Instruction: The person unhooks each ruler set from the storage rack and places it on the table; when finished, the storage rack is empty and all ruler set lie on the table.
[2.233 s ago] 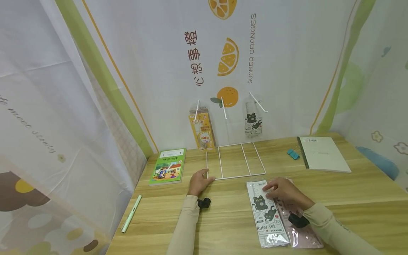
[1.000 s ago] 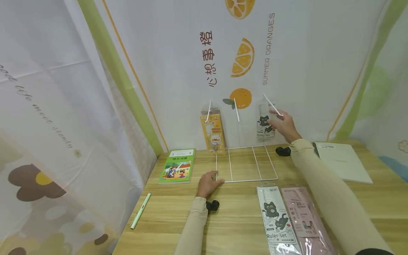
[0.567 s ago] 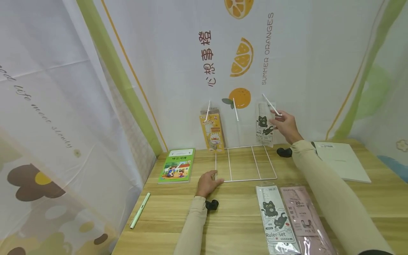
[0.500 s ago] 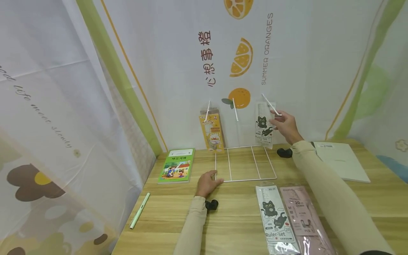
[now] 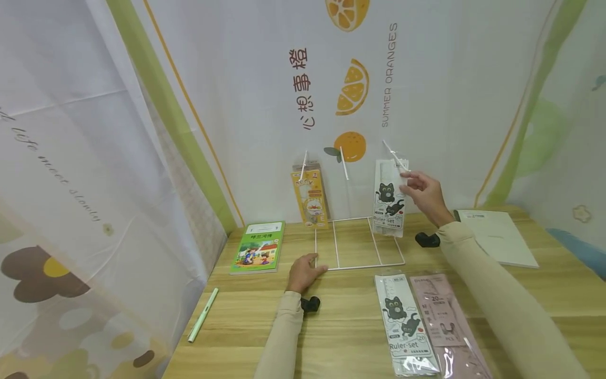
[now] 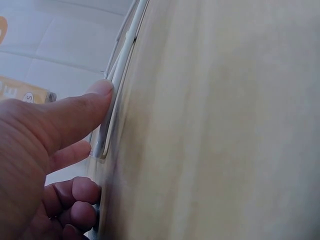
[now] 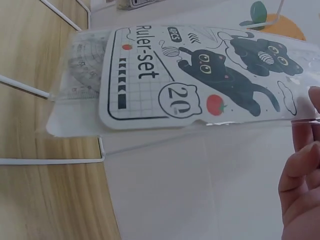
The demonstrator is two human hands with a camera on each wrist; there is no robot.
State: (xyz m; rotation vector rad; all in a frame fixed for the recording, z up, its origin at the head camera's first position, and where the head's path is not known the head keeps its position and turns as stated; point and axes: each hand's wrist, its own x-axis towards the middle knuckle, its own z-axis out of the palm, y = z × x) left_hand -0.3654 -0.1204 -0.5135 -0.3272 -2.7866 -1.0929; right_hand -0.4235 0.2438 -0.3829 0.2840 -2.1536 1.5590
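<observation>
Near the right end of the white wire rack (image 5: 360, 268), my right hand (image 5: 426, 195) pinches the right edge of a clear-packed ruler set (image 5: 388, 202) with black cats on its card. The package hangs at the right hook (image 5: 394, 154), its top around the prong. In the right wrist view the ruler set (image 7: 165, 80) lies across the picture, fingertips at its edge. My left hand (image 5: 304, 273) holds the rack's front left corner; the left wrist view has the thumb on the white bar (image 6: 120, 70). A second ruler set (image 5: 402, 321) lies on the table beside a pink package (image 5: 447, 316).
A yellow duck package (image 5: 310, 197) hangs on the left hook; the middle hook (image 5: 344, 163) is bare. On the table are a green book (image 5: 258, 247), a pale green pen (image 5: 203, 316) and a white notebook (image 5: 497, 237). A white printed curtain (image 5: 236, 105) stands behind.
My right hand went from the packages on the table to the ruler set on the hook. The set has since come forward along the hook, towards its tip. My left hand stays at the rack.
</observation>
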